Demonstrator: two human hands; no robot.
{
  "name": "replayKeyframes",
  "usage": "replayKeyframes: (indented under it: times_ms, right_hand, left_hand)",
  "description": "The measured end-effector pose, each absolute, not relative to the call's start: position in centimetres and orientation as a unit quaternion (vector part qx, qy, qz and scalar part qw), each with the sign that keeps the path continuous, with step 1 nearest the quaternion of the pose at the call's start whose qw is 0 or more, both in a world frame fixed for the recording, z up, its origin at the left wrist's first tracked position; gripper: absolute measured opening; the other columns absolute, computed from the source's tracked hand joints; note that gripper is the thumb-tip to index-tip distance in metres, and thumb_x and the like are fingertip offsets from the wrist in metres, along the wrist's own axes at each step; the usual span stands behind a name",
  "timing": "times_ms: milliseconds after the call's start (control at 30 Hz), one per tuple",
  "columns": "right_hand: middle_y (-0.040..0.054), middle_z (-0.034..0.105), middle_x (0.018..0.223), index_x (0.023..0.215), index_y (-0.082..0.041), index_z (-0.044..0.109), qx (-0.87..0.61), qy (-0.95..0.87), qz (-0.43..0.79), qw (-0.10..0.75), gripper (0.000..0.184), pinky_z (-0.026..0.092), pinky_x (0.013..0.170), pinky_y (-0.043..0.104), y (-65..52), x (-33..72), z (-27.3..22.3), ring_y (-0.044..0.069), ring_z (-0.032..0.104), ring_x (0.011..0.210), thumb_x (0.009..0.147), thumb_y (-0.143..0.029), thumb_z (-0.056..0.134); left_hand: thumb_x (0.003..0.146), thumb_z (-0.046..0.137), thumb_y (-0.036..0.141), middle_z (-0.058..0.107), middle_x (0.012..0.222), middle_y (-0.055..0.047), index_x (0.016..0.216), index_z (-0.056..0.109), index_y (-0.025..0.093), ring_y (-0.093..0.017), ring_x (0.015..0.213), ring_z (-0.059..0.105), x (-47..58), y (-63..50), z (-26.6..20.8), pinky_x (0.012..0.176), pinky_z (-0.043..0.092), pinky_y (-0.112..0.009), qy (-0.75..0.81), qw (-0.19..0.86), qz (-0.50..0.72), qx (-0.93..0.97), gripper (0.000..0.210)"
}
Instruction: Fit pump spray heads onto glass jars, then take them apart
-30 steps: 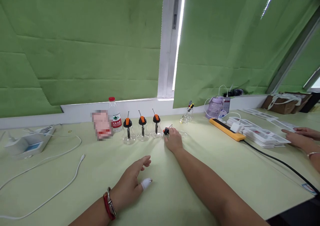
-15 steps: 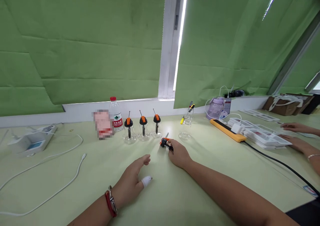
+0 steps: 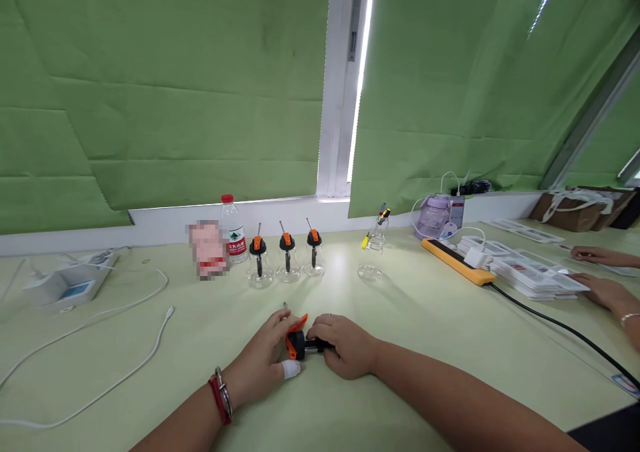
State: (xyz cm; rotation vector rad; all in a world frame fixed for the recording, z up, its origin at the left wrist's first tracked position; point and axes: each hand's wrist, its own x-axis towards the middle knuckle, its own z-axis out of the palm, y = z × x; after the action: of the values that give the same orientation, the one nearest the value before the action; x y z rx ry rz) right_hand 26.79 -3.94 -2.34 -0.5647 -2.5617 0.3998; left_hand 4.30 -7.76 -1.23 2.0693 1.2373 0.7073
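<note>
My right hand [image 3: 347,345] has its fingers closed on the black stem of a black and orange bottle top [image 3: 297,344] that has a thin metal spout. My left hand [image 3: 267,352], its thumb wrapped in white, holds the orange and black end between fingers and thumb. Both hands are low over the table, close together. Beyond them stand three clear glass bottles [image 3: 288,271] in a row, each fitted with the same kind of black and orange top. To their right sits an open clear glass bottle [image 3: 370,273].
Another clear container [image 3: 379,235] holds yellow and black tools. At left lie white cables [image 3: 155,345] and a white power strip [image 3: 75,285]; a water bottle [image 3: 233,232] stands behind. At right are an orange power strip [image 3: 457,263], stacked white trays [image 3: 535,279] and another person's hands [image 3: 607,292].
My right hand has drawn the bottle top back toward me, away from the glass bottles. My left hand has closed its fingers on the top's orange and black end.
</note>
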Motion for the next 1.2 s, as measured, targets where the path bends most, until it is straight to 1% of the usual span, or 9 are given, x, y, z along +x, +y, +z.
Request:
replayKeyframes:
  times_ms: [100,167,267,333,500,667,833,933,1200]
  right_hand:
    - [0.0054,0.057,0.094,0.109,-0.020,0.051,-0.218,-0.911,0.192,0.292,0.044,0.045,0.076,0.032,-3.7,27.2,-2.2,0.020,0.053,0.083,0.066,-0.015,0.045]
    - [0.0068,0.055,0.103,0.115,-0.020,0.046,-0.286,-0.859,0.193,0.379,0.040,0.044,0.080,0.034,-2.8,27.7,-2.5,0.020,0.052,0.088,0.075,-0.020,0.043]
    - [0.0103,0.048,0.117,0.122,-0.020,0.037,-0.449,-0.717,0.116,0.521,0.039,0.040,0.089,0.038,-0.3,29.0,-3.2,0.022,0.048,0.100,0.085,-0.030,0.038]
    - [0.0131,0.044,0.121,0.124,-0.018,0.032,-0.538,-0.632,0.050,0.556,0.047,0.036,0.092,0.042,1.9,30.3,-3.7,0.025,0.046,0.104,0.083,-0.039,0.041]
    - [0.0160,0.036,0.135,0.129,-0.017,0.026,-0.703,-0.521,-0.005,0.484,0.075,0.026,0.099,0.046,5.8,33.5,-4.0,0.033,0.030,0.124,0.069,-0.051,0.056]
    - [0.0161,0.038,0.137,0.133,-0.019,0.026,-0.774,-0.500,0.061,0.384,0.096,0.025,0.098,0.051,7.8,35.2,-4.1,0.036,0.031,0.126,0.055,-0.058,0.065]
    - [0.0148,0.051,0.126,0.126,-0.022,0.040,-0.771,-0.523,0.095,0.350,0.082,0.022,0.099,0.050,8.7,35.8,-4.3,0.035,0.041,0.121,0.055,-0.053,0.067]
    - [0.0133,0.058,0.117,0.122,-0.021,0.044,-0.760,-0.529,0.111,0.362,0.073,0.023,0.099,0.047,8.5,36.0,-4.3,0.032,0.048,0.114,0.058,-0.050,0.065]
    - [0.0095,0.051,0.122,0.126,-0.022,0.036,-0.688,-0.562,0.184,0.421,0.081,0.041,0.085,0.032,6.8,36.2,-4.6,0.023,0.055,0.105,0.056,-0.048,0.069]
  left_hand:
    - [0.067,0.068,0.027,0.036,0.141,-0.010,0.121,0.056,0.026,-0.032,0.132,0.031,4.4,-7.9,-1.0,0.107,0.031,-0.046,0.467,0.317,0.257,0.785,0.055]
    - [0.068,0.068,0.028,0.036,0.140,-0.010,0.119,0.057,0.026,-0.032,0.131,0.033,4.3,-7.9,-1.0,0.106,0.032,-0.045,0.466,0.317,0.264,0.782,0.051]
    - [0.071,0.065,0.029,0.036,0.140,-0.009,0.117,0.058,0.027,-0.031,0.131,0.033,4.1,-7.8,-1.2,0.105,0.035,-0.045,0.473,0.318,0.273,0.775,0.047]
    - [0.072,0.064,0.029,0.033,0.142,-0.009,0.116,0.058,0.026,-0.031,0.132,0.032,4.0,-7.7,-1.2,0.105,0.035,-0.044,0.482,0.318,0.269,0.771,0.045]
    - [0.073,0.062,0.029,0.028,0.144,-0.009,0.118,0.055,0.025,-0.030,0.132,0.032,3.8,-7.4,-1.3,0.106,0.033,-0.045,0.513,0.314,0.266,0.753,0.046]
    - [0.068,0.068,0.031,0.032,0.139,-0.010,0.120,0.054,0.024,-0.030,0.127,0.038,3.6,-7.2,-1.1,0.103,0.037,-0.043,0.511,0.315,0.287,0.746,0.054]
    - [0.067,0.069,0.036,0.047,0.113,-0.006,0.117,0.056,0.026,-0.022,0.099,0.054,3.7,-7.3,-0.4,0.089,0.047,-0.037,0.517,0.318,0.296,0.737,0.052]
    - [0.069,0.065,0.043,0.049,0.099,-0.003,0.118,0.056,0.027,-0.018,0.079,0.054,3.8,-7.4,-0.3,0.073,0.049,-0.033,0.548,0.315,0.274,0.725,0.053]
    - [0.074,0.059,0.041,0.055,0.096,-0.003,0.121,0.055,0.028,-0.021,0.087,0.051,3.4,-7.0,-1.2,0.079,0.043,-0.034,0.549,0.325,0.246,0.730,0.049]
